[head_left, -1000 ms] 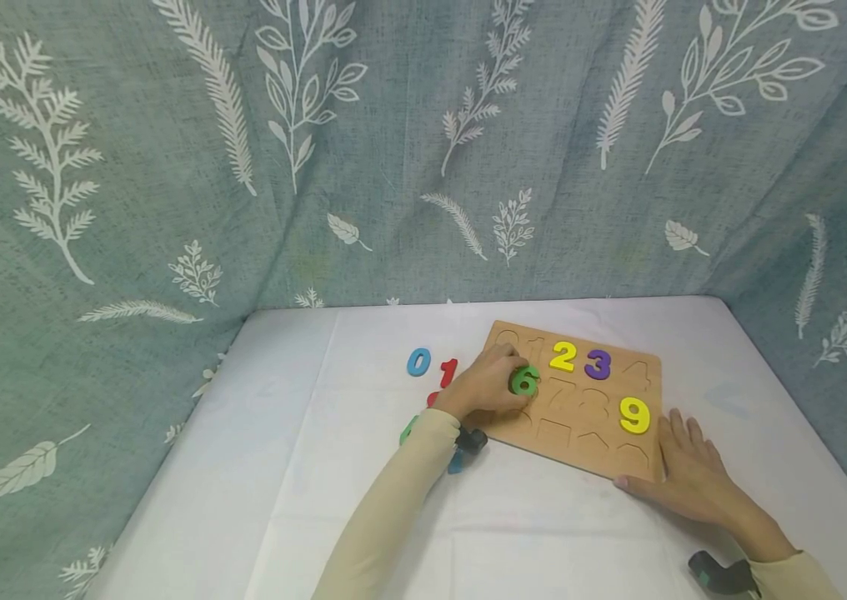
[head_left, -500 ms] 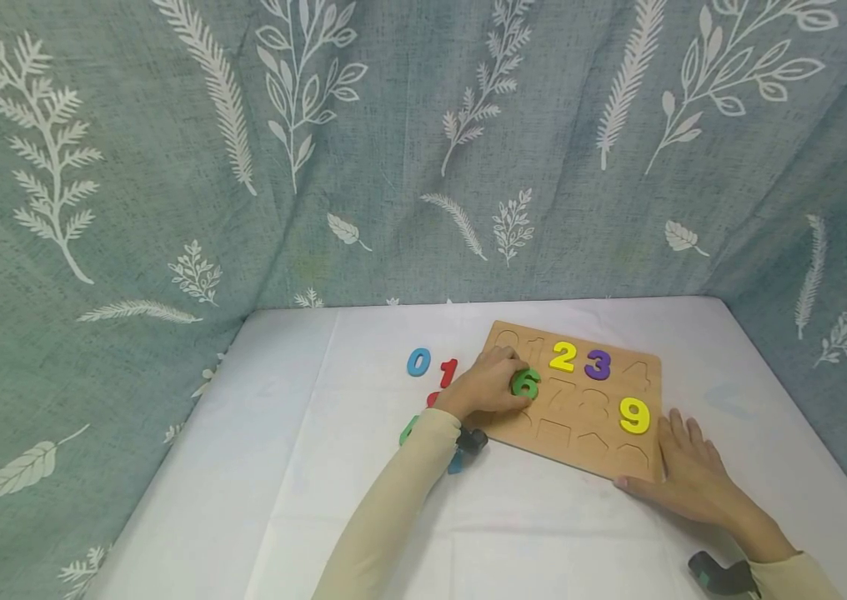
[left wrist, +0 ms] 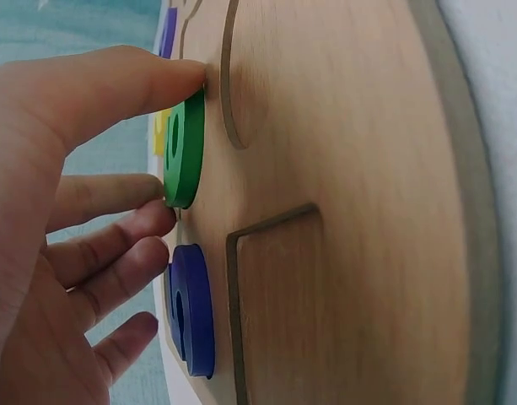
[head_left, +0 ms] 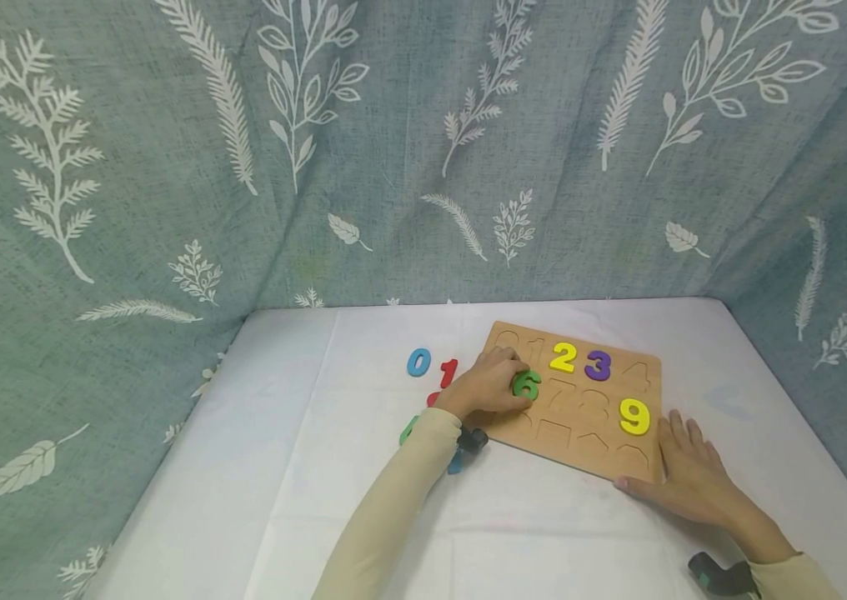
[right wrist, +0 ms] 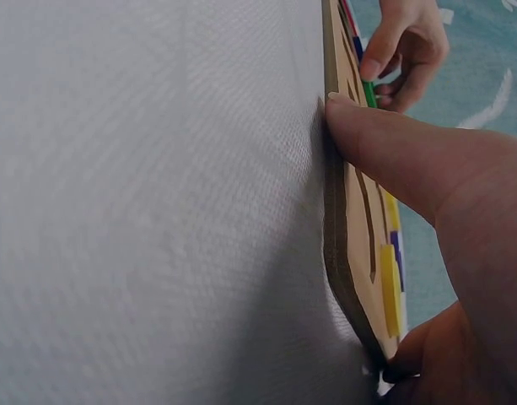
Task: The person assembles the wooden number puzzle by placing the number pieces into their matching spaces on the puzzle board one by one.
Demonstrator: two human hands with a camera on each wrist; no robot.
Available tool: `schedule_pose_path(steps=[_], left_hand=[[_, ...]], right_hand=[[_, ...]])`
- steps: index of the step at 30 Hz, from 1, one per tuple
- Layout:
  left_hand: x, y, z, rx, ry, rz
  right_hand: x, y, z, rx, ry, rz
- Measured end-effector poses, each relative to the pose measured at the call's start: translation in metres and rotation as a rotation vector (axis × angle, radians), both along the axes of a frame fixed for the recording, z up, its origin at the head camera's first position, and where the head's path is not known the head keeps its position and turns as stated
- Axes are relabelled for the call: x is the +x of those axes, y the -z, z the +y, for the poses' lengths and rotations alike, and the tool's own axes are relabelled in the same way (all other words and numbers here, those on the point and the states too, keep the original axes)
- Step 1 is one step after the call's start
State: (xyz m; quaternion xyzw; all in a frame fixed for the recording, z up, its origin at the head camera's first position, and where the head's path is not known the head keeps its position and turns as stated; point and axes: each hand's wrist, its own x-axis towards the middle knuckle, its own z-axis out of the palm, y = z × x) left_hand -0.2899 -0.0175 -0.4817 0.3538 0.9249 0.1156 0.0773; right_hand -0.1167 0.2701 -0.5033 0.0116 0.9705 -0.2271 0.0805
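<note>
A wooden number puzzle board (head_left: 581,450) lies at a slant on the white table. My left hand (head_left: 494,382) reaches over its left side and pinches a green number 6 (head_left: 526,386) by its edges. In the left wrist view the thumb and fingers span the green 6 (left wrist: 185,156), which sits close against the board face. Just below it there, a dark blue piece (left wrist: 193,312) sits on the board, covered by my hand in the head view. My right hand (head_left: 694,471) rests at the board's right end, fingers spread, thumb along the near edge.
On the board are a yellow 2 (head_left: 563,357), a purple 3 (head_left: 598,366) and a yellow 9 (head_left: 634,417). Left of it lie a blue 0 (head_left: 418,362), a red 1 (head_left: 449,372) and several pieces partly under my left arm. A leaf-patterned curtain (head_left: 393,167) hangs behind.
The green 6 has shifted slightly toward the near side of the board within my left hand's pinch. My right hand and the board have stayed put.
</note>
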Motion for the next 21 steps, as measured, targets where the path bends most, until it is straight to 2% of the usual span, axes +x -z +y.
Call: schedule_pose_path(steps=[8,14,21], left_hand=[[0.002,-0.005,-0.004,0.039,-0.011,0.004],[0.005,-0.019,-0.014,0.106,-0.002,-0.005],[0.006,-0.036,-0.03,0.19,-0.04,0.01]], right_hand=[[0.0,0.0,0.001,0.005,-0.004,-0.002],[0.0,0.001,0.001,0.006,-0.006,-0.001],[0.0,0.0,0.001,0.014,-0.009,-0.004]])
